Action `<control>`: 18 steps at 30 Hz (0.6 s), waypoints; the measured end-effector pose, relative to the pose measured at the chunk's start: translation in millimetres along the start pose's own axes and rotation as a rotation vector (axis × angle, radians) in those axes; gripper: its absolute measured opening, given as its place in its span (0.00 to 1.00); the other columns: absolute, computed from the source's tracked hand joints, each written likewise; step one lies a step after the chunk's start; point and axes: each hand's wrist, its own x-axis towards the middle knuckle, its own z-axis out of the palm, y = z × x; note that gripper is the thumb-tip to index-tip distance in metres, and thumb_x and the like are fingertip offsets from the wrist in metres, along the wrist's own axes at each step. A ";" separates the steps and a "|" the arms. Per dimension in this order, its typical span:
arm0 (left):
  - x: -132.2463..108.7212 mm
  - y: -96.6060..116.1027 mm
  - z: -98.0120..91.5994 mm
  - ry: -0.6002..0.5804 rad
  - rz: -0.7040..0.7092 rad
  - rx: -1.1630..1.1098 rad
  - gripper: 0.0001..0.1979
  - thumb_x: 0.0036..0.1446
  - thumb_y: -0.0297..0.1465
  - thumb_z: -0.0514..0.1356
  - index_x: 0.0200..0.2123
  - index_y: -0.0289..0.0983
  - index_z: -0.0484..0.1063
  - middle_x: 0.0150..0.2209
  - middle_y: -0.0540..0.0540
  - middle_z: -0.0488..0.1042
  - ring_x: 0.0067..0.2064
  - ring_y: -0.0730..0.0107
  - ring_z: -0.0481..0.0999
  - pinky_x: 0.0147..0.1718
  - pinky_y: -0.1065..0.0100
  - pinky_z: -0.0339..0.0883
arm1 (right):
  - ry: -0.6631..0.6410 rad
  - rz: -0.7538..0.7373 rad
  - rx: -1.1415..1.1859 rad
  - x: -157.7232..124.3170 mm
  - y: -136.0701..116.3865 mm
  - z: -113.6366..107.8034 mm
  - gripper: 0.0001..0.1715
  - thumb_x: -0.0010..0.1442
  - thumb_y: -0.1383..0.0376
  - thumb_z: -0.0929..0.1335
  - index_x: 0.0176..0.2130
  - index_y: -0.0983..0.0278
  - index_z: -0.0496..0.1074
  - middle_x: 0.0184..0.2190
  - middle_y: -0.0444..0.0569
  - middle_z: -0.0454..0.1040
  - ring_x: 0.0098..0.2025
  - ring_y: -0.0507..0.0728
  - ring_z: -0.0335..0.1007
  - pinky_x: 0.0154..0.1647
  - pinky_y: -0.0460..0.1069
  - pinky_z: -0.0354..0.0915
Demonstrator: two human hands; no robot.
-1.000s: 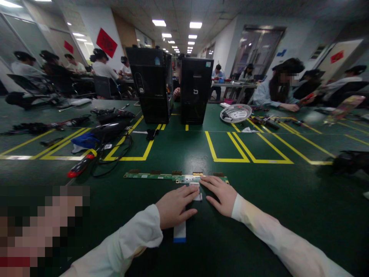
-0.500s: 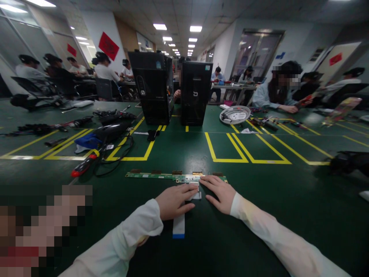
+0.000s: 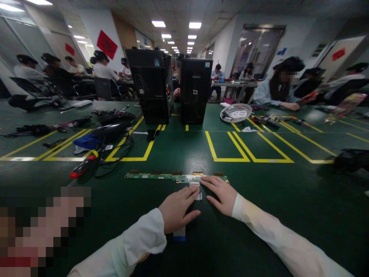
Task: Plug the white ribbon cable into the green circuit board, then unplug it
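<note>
A long narrow green circuit board (image 3: 155, 176) lies flat on the dark green table (image 3: 259, 200) in front of me. A white flat ribbon cable (image 3: 180, 232) with a blue end runs from the board's connector toward me. My left hand (image 3: 176, 209) lies flat on the cable, fingers stretched toward the connector. My right hand (image 3: 220, 193) rests open beside it, fingertips touching the board's right end.
Two black computer towers (image 3: 152, 84) (image 3: 196, 89) stand behind yellow floor-tape lines. A red-handled tool (image 3: 82, 167), cables and black gear lie at left. A white fan guard (image 3: 235, 113) sits at back right. Other people sit at tables around.
My left hand has slid slightly back toward me over the ribbon cable, covering more of it. My right hand stays on the board's end.
</note>
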 end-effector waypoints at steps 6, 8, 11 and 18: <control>-10.2 13.8 6.4 0.027 0.034 -0.032 0.31 0.62 0.45 0.51 0.63 0.33 0.54 0.64 0.37 0.57 0.63 0.55 0.57 0.58 0.55 0.58 | 0.014 -0.006 0.021 -5.3 -7.8 -4.5 0.25 0.61 0.64 0.62 0.57 0.67 0.64 0.53 0.58 0.67 0.55 0.60 0.60 0.53 0.59 0.63; -15.2 20.7 11.8 0.025 0.051 -0.029 0.31 0.62 0.44 0.51 0.63 0.32 0.54 0.64 0.37 0.58 0.63 0.55 0.58 0.58 0.56 0.58 | 0.024 -0.019 0.014 -8.8 -11.9 -5.4 0.22 0.62 0.65 0.61 0.55 0.67 0.65 0.50 0.57 0.69 0.51 0.60 0.62 0.50 0.58 0.65; -21.2 31.9 18.8 0.046 0.056 0.004 0.30 0.62 0.43 0.52 0.62 0.33 0.56 0.63 0.38 0.59 0.64 0.55 0.56 0.61 0.53 0.51 | 0.036 -0.029 -0.011 -15.0 -17.6 -5.3 0.21 0.63 0.65 0.60 0.55 0.66 0.66 0.49 0.57 0.70 0.50 0.60 0.63 0.48 0.58 0.66; -25.4 41.1 26.5 0.103 0.026 0.012 0.29 0.63 0.44 0.50 0.62 0.36 0.56 0.63 0.41 0.60 0.64 0.56 0.57 0.63 0.50 0.47 | 0.022 -0.004 -0.011 -22.8 -22.0 -2.9 0.22 0.63 0.66 0.61 0.56 0.65 0.65 0.52 0.56 0.68 0.54 0.61 0.60 0.53 0.59 0.64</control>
